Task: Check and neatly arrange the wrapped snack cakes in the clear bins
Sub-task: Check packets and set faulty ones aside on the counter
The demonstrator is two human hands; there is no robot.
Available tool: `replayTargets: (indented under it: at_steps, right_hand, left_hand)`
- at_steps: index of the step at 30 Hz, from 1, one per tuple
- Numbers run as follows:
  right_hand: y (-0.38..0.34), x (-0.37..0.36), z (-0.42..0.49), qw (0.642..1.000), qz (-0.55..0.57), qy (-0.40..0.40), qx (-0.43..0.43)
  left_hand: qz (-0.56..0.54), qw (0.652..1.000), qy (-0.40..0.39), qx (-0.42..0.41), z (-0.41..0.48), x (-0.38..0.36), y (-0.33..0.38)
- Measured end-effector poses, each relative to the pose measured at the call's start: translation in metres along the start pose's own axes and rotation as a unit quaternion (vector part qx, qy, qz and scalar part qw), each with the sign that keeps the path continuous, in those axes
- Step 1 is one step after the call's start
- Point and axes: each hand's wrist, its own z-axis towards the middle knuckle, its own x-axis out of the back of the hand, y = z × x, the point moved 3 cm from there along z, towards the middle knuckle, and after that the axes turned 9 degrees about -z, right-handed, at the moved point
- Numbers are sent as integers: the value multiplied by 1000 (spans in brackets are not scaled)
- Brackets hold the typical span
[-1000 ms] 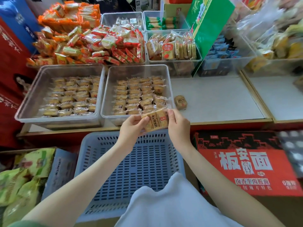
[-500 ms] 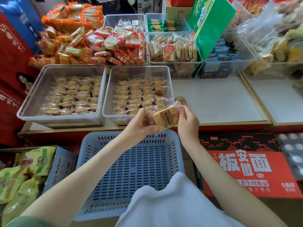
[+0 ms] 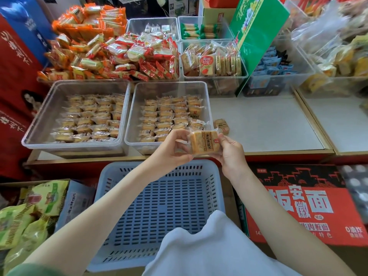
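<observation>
A wrapped snack cake (image 3: 203, 142) with dark lettering is held up just in front of the near rim of the right clear bin (image 3: 207, 100). My left hand (image 3: 172, 148) pinches its left edge and my right hand (image 3: 231, 150) pinches its right edge. The right clear bin holds several rows of the same cakes, and the left clear bin (image 3: 39, 120) beside it is filled the same way. One loose wrapped cake (image 3: 222, 125) lies on the white shelf just right of the right bin.
A blue slotted basket (image 3: 159, 212) sits below my arms. Behind the bins are piles of orange and red snack packs (image 3: 111, 52), further clear bins (image 3: 213, 62) and a leaning green box (image 3: 256, 34). The white shelf (image 3: 268, 124) extends right; a red carton (image 3: 302, 204) stands below it.
Both hands have lifted the cake slightly up and to the right and turned it, so its printed face shows more squarely. The bins and the loose cake have not moved.
</observation>
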Motion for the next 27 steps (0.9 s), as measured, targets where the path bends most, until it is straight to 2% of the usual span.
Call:
replayTargets:
  at_steps: [3,5,8,10,11,13,15,16,17,19,21,24,27]
  right_hand:
    - [-5,1,3,1000,-4,15,1]
    - [-4,2,8,998,-42,44,22]
    - [-11,0,6,968,-183,110,133]
    - [-21,-11,-8,934,-246,129,225]
    - [-25,-19,-15,924,-256,117,260]
    - [-23,-35,-23,922,-244,30,299]
    - [-15,-47,-24,924,-229,-75,295]
    - [-12,-50,-22,923,-228,-99,293]
    - [-11,-50,-19,923,-226,-99,295]
    - [-15,-48,-8,925,-231,-48,298]
    - [-18,-43,5,942,-227,-19,246]
    - [-16,-45,28,985,-92,-122,78]
    - [-24,-46,43,985,-71,-136,74]
  left_hand:
    - [71,997,21,-10,2,1,-1]
    - [167,982,82,-11,6,6,-2]
    - [210,967,146,-8,9,6,2]
    - [134,985,108,26,15,-2,0]
    - [52,994,85,45,18,-8,-3]
    - [-104,988,87,69,23,-13,-6]
    - [-237,965,99,61,27,-12,-7]
    - [-290,950,105,57,28,-9,-8]
    - [-326,937,114,58,29,-6,-8]
    - [-378,912,140,70,31,2,-11]
    - [-403,896,165,84,35,10,-15]
    - [-406,895,162,93,43,18,-17]
    - [-413,892,148,106,53,25,-19]
